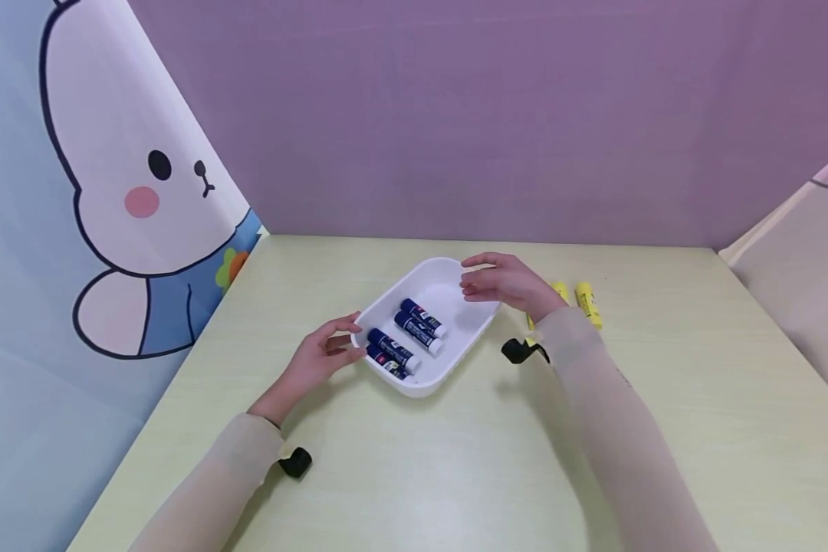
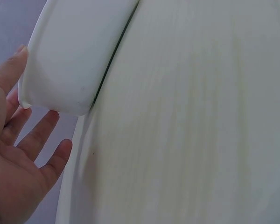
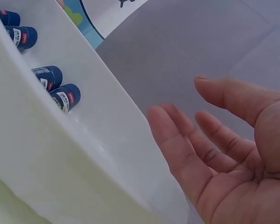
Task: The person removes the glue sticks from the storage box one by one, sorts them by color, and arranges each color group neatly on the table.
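Observation:
A white plastic tray stands at a slant in the middle of the table, with several blue glue sticks lying in its nearer left part. My left hand grips the tray's left end, thumb and fingers about the rim. In the left wrist view, the thumb touches one side of the tray and fingertips meet its end. Over the tray's far right end hovers my right hand, its fingers loosely bent and nothing held. The right wrist view shows that hand beside the tray wall, thumb apart from the fingers.
Yellow glue sticks lie on the table to the right, partly hidden behind my right forearm. A purple cloth wall closes off the table's back edge. On the left hangs a cloth with a cartoon animal.

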